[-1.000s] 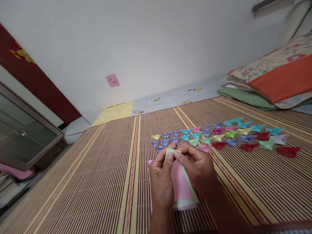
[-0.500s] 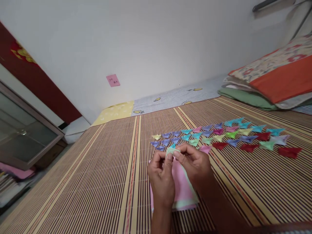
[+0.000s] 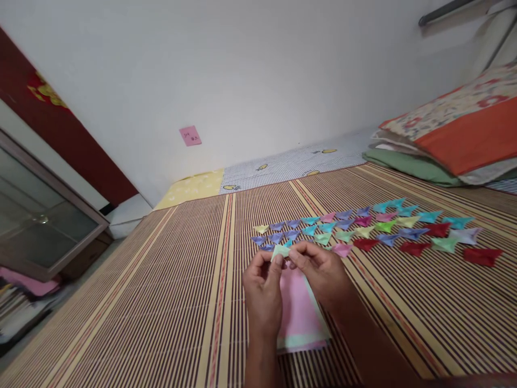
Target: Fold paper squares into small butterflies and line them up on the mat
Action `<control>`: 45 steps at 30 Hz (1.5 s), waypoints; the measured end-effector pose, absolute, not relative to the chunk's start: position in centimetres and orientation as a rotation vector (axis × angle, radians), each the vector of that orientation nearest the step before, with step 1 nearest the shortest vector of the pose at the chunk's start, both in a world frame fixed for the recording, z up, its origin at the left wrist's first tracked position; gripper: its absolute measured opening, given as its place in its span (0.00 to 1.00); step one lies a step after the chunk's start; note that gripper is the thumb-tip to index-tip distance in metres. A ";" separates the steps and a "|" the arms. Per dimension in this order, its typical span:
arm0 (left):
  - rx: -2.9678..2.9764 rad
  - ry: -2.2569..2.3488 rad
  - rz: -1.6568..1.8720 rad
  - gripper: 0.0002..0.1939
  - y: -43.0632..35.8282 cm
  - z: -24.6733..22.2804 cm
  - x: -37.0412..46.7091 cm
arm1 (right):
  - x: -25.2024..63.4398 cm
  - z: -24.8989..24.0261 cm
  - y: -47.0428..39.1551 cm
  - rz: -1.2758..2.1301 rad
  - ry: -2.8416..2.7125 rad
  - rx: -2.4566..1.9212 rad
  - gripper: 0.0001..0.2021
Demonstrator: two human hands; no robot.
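A small piece of folded pale green paper (image 3: 280, 251) is pinched between both hands. My left hand (image 3: 262, 288) grips its left side with thumb and fingers. At its right side, the thumb and fingertips of my right hand (image 3: 323, 272) close on the paper. Below the hands lies a stack of pink and pale green paper sheets (image 3: 301, 312), partly hidden by my left hand and wrist. Just beyond the fingers, several folded paper boats (image 3: 344, 223) in blue, teal, green, yellow, pink and red stand in rows.
The striped bamboo mat (image 3: 161, 302) spreads under everything. Folded bedding with an orange pillow (image 3: 472, 140) is piled at the right. A pink note (image 3: 190, 136) is stuck to the white wall (image 3: 262, 70). A glass-fronted cabinet (image 3: 44, 215) stands at the left.
The green paper has turned slightly in my fingers and shows a more pointed shape. My left hand has shifted a little left, showing more of the sheet stack. The view has tilted slightly.
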State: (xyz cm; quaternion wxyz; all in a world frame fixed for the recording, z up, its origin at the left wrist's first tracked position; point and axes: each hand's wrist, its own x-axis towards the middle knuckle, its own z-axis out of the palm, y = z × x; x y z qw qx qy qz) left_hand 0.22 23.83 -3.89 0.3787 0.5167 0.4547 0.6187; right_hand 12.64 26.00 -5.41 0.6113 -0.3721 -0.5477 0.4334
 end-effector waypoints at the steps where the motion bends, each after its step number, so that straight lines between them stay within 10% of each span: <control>1: 1.307 1.137 1.569 0.12 23.9 -3.8 0.0 | 12.9 -5.3 26.0 1.014 -1.248 -0.852 0.09; 45: 1.371 1.011 1.515 0.09 22.9 -2.2 -0.2 | 14.1 -3.3 24.9 0.723 -1.635 -0.886 0.09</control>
